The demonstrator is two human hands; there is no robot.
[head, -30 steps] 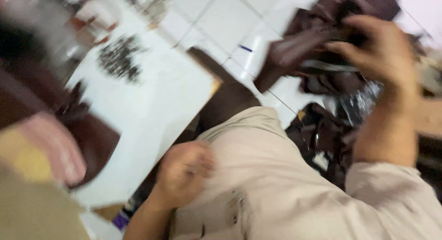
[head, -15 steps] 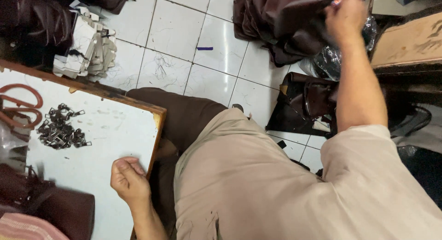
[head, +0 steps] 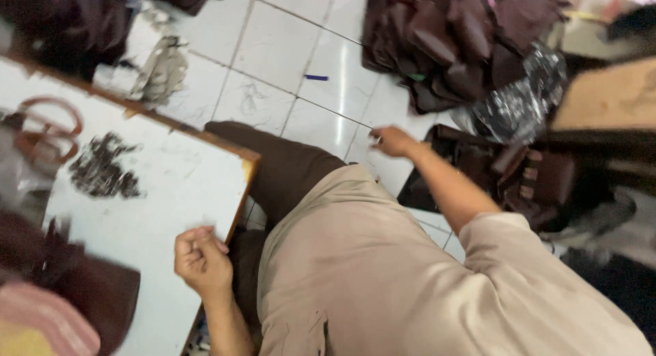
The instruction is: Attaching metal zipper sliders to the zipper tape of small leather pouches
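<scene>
- Dark brown leather pieces (head: 458, 42) — heaped at upper right on the tiled floor (head: 273, 55).
- Your right hand (head: 393, 141) reaches below that heap, fingers blurred — cannot tell their spread.
- Your left hand (head: 201, 260) is curled loosely over the white table (head: 171, 185), holding nothing visible.

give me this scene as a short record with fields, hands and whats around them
left hand: left hand curled shut, over the white table near its edge
right hand: right hand stretched out above the tiled floor, nothing visibly held
nearest right hand: pile of dark brown leather pieces
on table: heap of small dark metal parts
</scene>
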